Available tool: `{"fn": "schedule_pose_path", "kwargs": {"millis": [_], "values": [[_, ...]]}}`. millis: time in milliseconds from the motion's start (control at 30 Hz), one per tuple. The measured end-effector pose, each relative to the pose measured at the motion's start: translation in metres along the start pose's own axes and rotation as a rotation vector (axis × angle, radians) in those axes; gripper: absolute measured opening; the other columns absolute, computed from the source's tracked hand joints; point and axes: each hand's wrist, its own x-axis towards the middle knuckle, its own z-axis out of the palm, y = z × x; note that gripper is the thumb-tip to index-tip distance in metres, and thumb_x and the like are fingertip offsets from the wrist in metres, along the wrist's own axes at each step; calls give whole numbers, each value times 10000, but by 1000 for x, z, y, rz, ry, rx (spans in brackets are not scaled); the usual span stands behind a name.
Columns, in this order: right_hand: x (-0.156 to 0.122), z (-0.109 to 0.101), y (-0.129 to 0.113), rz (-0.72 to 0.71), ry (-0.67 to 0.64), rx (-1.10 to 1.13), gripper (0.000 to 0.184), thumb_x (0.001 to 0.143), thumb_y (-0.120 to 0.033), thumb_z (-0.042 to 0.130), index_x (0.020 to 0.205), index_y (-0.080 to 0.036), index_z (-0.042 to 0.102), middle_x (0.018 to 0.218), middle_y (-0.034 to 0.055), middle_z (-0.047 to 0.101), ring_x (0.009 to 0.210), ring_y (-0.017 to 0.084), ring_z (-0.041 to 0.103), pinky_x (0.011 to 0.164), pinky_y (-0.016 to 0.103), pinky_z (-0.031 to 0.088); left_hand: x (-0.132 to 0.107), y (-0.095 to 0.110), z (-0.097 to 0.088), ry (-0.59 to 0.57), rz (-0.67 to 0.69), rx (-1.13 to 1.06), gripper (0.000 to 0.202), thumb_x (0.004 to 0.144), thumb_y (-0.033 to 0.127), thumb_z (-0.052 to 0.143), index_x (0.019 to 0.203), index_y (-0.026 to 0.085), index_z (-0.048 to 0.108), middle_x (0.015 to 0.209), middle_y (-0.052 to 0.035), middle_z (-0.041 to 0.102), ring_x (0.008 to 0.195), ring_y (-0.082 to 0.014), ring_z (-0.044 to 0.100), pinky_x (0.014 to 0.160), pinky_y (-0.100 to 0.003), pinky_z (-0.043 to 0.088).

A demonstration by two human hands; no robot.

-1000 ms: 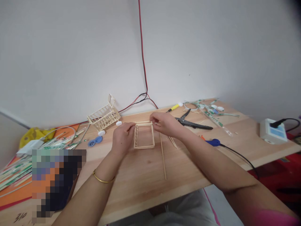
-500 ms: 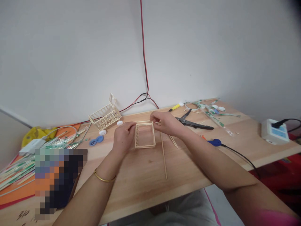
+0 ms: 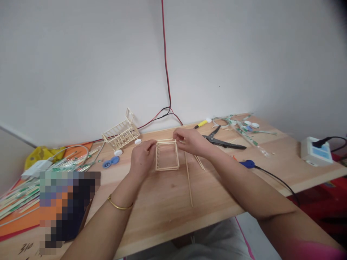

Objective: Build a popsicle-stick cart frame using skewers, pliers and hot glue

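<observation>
A small rectangular frame of thin wooden sticks (image 3: 167,168) stands on the wooden table between my hands. At its far left corner my left hand (image 3: 142,156) pinches the frame between thumb and fingers. My right hand (image 3: 188,141) is closed at the far right corner, fingertips on the end of the top stick. One long loose stick (image 3: 189,180) lies right of the frame, with shorter sticks (image 3: 200,164) beside it, partly under my right forearm. Behind my left hand, a finished-looking stick model shaped like a cart (image 3: 121,134) leans near the wall.
Black pliers (image 3: 225,142), a yellow-handled tool (image 3: 202,124) and a blue corded tool (image 3: 248,164) lie to the right. A white power box (image 3: 316,151) sits at the right edge. Blue caps (image 3: 111,161), packaged sticks (image 3: 24,195) and a blurred dark object (image 3: 78,209) are left.
</observation>
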Motion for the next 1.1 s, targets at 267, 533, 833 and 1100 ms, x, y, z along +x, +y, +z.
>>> {"fn": "schedule_pose_path", "kwargs": {"millis": [267, 533, 833, 1100], "values": [[0, 1, 2, -28, -5, 3, 141, 691, -91, 494, 796, -178, 531, 731, -1, 580, 660, 118, 501, 603, 210, 330, 0, 2, -1, -8, 2, -7, 187, 820, 163, 526, 879, 175, 703, 888, -56, 734, 825, -184, 667, 775, -311, 511], [0, 2, 2, -22, -10, -2, 139, 697, -97, 501, 808, -173, 537, 738, 1, 582, 662, 117, 507, 604, 211, 331, 0, 2, -1, -13, 2, -6, 191, 825, 172, 523, 881, 175, 706, 893, -56, 734, 831, -182, 665, 777, -306, 504], [1, 4, 3, -12, 7, -1, 165, 692, -96, 502, 826, -176, 553, 738, -1, 595, 654, 117, 510, 593, 209, 325, 0, 2, 0, -7, -13, -12, 184, 817, 168, 528, 877, 180, 702, 890, -52, 734, 824, -182, 666, 770, -306, 507], [2, 4, 3, -2, 12, 14, 169, 678, -93, 510, 816, -178, 558, 725, -7, 595, 645, 115, 512, 584, 209, 320, 0, -2, 3, -11, -27, -38, 185, 824, 173, 516, 887, 179, 689, 888, -52, 725, 812, -179, 656, 766, -308, 501]]}}
